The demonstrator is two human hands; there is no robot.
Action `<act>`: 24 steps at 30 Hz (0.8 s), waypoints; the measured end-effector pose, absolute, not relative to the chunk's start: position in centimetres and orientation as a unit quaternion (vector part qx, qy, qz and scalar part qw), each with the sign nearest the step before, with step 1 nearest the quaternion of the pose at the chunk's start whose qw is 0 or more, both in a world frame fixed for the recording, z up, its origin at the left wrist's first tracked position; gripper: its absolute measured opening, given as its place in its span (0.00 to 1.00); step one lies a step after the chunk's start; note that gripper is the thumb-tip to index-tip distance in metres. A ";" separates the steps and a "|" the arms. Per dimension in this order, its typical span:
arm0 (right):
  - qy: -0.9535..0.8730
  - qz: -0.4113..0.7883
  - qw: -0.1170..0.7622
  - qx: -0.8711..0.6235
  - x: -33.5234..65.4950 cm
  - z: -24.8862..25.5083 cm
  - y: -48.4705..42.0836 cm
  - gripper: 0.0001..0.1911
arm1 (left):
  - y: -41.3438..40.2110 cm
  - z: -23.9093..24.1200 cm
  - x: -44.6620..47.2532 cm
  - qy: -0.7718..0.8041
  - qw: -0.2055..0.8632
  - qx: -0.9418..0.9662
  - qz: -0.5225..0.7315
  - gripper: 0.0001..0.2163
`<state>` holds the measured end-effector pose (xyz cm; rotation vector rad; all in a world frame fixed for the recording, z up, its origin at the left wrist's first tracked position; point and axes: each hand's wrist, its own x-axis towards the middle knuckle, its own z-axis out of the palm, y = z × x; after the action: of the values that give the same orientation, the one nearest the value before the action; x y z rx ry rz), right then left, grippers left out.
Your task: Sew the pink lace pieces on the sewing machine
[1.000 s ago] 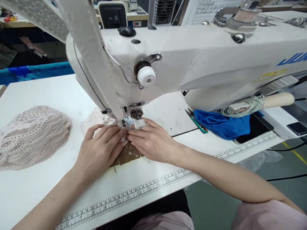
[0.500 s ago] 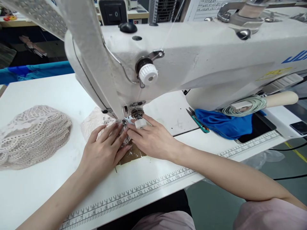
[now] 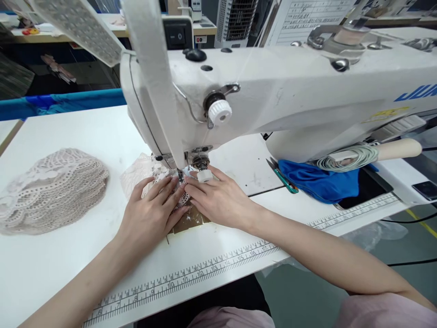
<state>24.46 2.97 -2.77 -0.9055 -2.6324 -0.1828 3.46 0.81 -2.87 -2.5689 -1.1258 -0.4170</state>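
Note:
My left hand (image 3: 148,216) lies on a piece of pale lace fabric (image 3: 134,175), its fingers spread and pressing it down left of the needle. My right hand (image 3: 223,198) is at the lace's right edge, with thumb and forefinger closed on it beside the presser foot (image 3: 180,175). Some of its fingers pass behind the white knob low on the sewing machine (image 3: 259,91). Beneath both hands is a brown plate (image 3: 191,218) with clear film over it. My fingers cover much of the lace.
A lace pile (image 3: 58,193) lies on the left of the white table (image 3: 68,273). At right are green-handled snips (image 3: 285,177), blue cloth (image 3: 321,182), a dark phone (image 3: 372,184) and a coiled cord (image 3: 348,155). A printed ruler (image 3: 205,273) runs along the front edge.
The camera view has shifted, so the machine head appears lower and farther right. Both hands remain on the lace by the needle, with little visible movement relative to the machine.

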 end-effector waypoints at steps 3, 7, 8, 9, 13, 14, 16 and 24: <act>-0.930 -0.072 0.163 -0.322 24.4 -2.7 3.0 0.12 | 0.7 -2.7 3.3 -0.391 0.154 -0.895 -0.146 0.17; -0.929 -0.075 0.161 -0.325 24.4 -2.6 3.0 0.12 | 0.5 -1.9 2.6 -0.367 0.132 -0.906 -0.167 0.17; -0.929 -0.074 0.163 -0.325 24.4 -2.6 3.0 0.12 | 0.5 -1.7 2.4 -0.356 0.125 -0.910 -0.173 0.16; -0.929 -0.072 0.166 -0.323 24.4 -2.6 3.1 0.12 | 0.5 -1.6 2.2 -0.341 0.124 -0.915 -0.178 0.14; -0.925 -0.078 0.206 -0.309 24.3 -2.7 3.3 0.12 | 0.7 -1.3 1.7 -0.287 0.142 -0.927 -0.193 0.08; -0.923 -0.082 0.220 -0.304 24.2 -2.8 3.3 0.12 | 0.7 -1.3 1.7 -0.283 0.144 -0.928 -0.196 0.08; -0.919 -0.086 0.247 -0.296 24.0 -2.8 3.4 0.14 | 0.9 -1.3 1.7 -0.283 0.142 -0.927 -0.203 0.08; -0.898 -0.061 0.307 -0.308 23.5 -3.2 4.2 0.13 | 0.9 -0.6 2.3 -0.343 0.144 -0.905 -0.204 0.11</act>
<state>23.46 4.22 -3.21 -0.8158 -2.3773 -0.1611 2.31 0.85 -0.60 -2.6090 -0.9895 -0.5891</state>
